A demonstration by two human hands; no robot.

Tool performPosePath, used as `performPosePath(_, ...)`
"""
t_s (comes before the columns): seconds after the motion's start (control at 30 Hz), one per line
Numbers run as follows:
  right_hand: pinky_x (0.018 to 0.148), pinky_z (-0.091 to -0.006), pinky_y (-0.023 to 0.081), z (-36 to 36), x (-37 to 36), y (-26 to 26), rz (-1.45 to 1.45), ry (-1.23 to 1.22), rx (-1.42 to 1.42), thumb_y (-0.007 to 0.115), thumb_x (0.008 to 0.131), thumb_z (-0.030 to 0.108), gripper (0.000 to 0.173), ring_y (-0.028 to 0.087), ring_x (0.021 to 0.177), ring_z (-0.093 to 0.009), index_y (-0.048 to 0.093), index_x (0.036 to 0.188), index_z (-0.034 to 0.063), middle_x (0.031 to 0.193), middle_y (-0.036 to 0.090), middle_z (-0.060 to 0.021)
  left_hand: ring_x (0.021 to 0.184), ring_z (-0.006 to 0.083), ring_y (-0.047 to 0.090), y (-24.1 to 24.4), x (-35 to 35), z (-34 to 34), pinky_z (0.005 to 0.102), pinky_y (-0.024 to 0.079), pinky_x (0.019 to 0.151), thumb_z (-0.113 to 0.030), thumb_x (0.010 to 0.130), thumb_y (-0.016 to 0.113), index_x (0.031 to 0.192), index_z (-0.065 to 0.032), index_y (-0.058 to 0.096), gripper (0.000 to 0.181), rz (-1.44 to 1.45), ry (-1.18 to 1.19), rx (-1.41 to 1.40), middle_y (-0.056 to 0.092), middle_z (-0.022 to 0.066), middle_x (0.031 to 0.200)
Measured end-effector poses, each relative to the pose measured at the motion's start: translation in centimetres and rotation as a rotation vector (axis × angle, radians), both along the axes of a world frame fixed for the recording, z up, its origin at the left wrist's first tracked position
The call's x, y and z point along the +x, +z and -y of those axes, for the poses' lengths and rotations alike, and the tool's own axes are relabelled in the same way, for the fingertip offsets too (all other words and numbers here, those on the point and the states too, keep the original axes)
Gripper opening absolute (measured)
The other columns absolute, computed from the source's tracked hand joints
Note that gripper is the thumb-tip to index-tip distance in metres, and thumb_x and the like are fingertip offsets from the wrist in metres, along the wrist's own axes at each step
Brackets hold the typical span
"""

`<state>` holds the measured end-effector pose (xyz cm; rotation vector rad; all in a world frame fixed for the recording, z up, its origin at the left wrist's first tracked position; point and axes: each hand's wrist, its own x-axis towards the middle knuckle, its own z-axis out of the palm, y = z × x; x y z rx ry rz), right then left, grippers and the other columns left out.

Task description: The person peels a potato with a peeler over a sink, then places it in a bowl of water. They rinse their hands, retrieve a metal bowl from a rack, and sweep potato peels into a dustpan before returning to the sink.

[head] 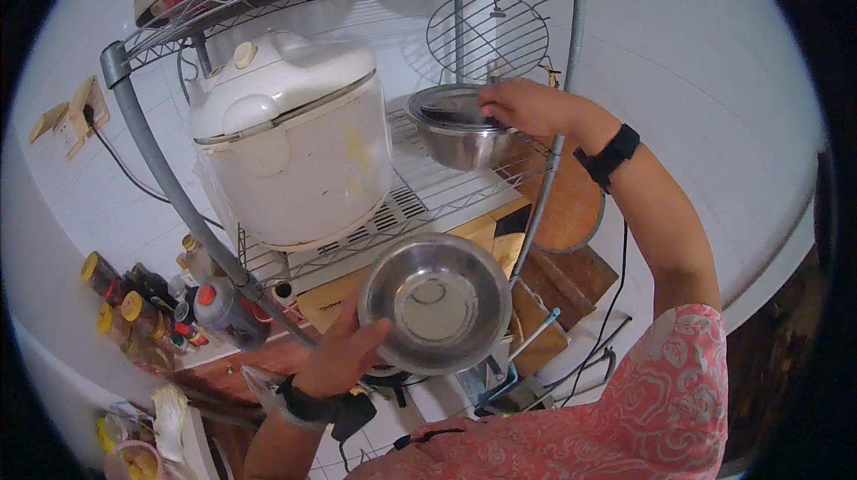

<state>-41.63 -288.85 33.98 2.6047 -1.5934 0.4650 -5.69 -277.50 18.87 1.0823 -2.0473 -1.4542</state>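
Observation:
My left hand (343, 354) holds a shiny stainless-steel bowl (485, 319) by its left side, thumb over the rim. The bowl's inside faces up towards me and looks bare. My right hand (525, 105) reaches to the wire shelf, its fingers curled at the right rim of another steel bowl (462, 149). A dark, flat layer lies at the top of that bowl; whether it is a lid or a nested dish, I cannot tell. Left of it stands a large cream-coloured rice cooker (294, 165), lid down.
A metal shelf post (171, 159) rises at left, another (572, 38) at right. A round wire rack (487, 35) hangs behind the right hand. Several sauce bottles and jars (137, 306) stand lower left, below a wall socket (84, 118). A wooden board (569, 212) leans at right.

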Motion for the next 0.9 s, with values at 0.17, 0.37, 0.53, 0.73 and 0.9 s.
performPosePath(0.17, 0.065, -0.0441, 0.044, -0.2, -0.7, 0.1, 0.156, -0.010, -0.429, 0.045, 0.094, 0.018, 0.018, 0.058, 0.075, -0.039, 0.053, 0.095, 0.0027, 0.079, 0.059, -0.0201, 0.114, 0.0220, 0.052, 0.6, -2.9, 2.1, 0.0404, 0.051, 0.088, -0.016, 0.095, 0.047, 0.143, -0.0140, 0.020, 0.055, -0.621, -0.107, 0.344, 0.044, 0.0093, 0.130)
performPosePath(0.37, 0.065, -0.0419, 0.045, -2.4, 0.0, 1.1, 0.636, -0.181, -0.683, 0.046, 0.095, 0.016, 0.014, 0.057, 0.070, -0.037, 0.052, 0.096, 0.0036, 0.074, 0.057, -0.0187, 0.114, 0.0253, 0.053, 2.1, -5.1, 3.6, 0.0439, 0.051, 0.088, -0.018, 0.095, 0.046, 0.137, -0.0148, 0.025, 0.047, -0.580, -0.158, 0.224, 0.046, 0.0105, 0.128)
performPosePath(0.53, 0.075, -0.0429, 0.045, -8.2, 2.2, -1.0, 0.414, 0.123, -0.877, 0.050, 0.086, 0.006, 0.009, 0.054, 0.081, -0.032, 0.054, 0.094, 0.0039, 0.086, 0.054, -0.0143, 0.111, 0.0281, 0.056, 3.2, -7.1, 4.7, 0.0457, 0.052, 0.088, -0.018, 0.095, 0.045, 0.134, -0.0145, 0.029, 0.042, -0.777, -0.075, 0.502, 0.051, 0.0112, 0.124)
performPosePath(0.73, 0.099, -0.0572, 0.031, -13.6, 4.2, -5.3, -0.023, 0.354, -0.627, 0.061, 0.076, 0.012, 0.017, 0.052, 0.090, -0.029, 0.057, 0.092, 0.0085, 0.092, 0.053, -0.0085, 0.112, 0.0289, 0.056, 3.0, -7.8, 5.3, 0.0477, 0.052, 0.088, -0.021, 0.095, 0.040, 0.136, -0.0144, 0.030, 0.043, -0.858, -0.141, 0.613, 0.049, 0.0131, 0.129)
performPosePath(0.9, 0.094, -0.0526, 0.036, -13.9, 3.7, -6.6, 0.120, 0.298, -0.505, 0.066, 0.068, 0.015, 0.026, 0.051, 0.094, -0.028, 0.058, 0.092, 0.0078, 0.092, 0.054, -0.0066, 0.113, 0.0295, 0.055, 3.0, -8.2, 5.2, 0.0485, 0.049, 0.092, -0.022, 0.095, 0.039, 0.137, -0.0144, 0.029, 0.043, -0.953, -0.154, 0.606, 0.048, 0.0132, 0.130)
